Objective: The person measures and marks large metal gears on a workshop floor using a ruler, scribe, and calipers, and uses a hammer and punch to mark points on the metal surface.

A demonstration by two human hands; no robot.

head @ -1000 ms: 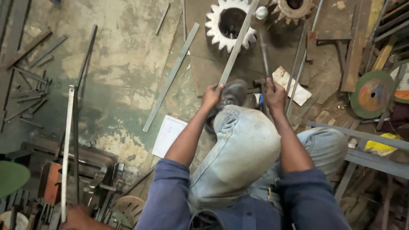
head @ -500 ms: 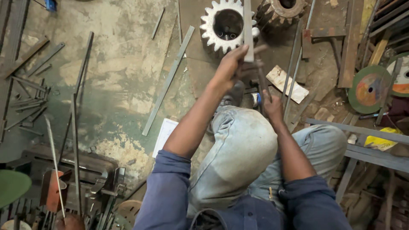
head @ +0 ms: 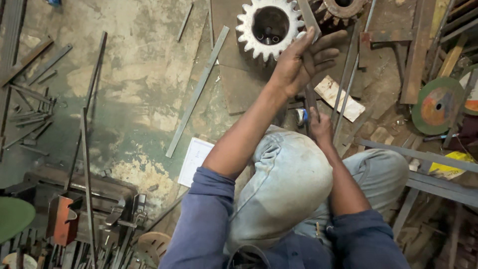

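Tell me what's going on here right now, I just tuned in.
A person crouches on a workshop floor, knees up, working with a flat metal strip. The left hand grips it high up, over a pale toothed gear lying on the floor. The right hand is low by the knee, near the strip's lower part; what it holds is unclear. Loose metal bars and a green disc lie around.
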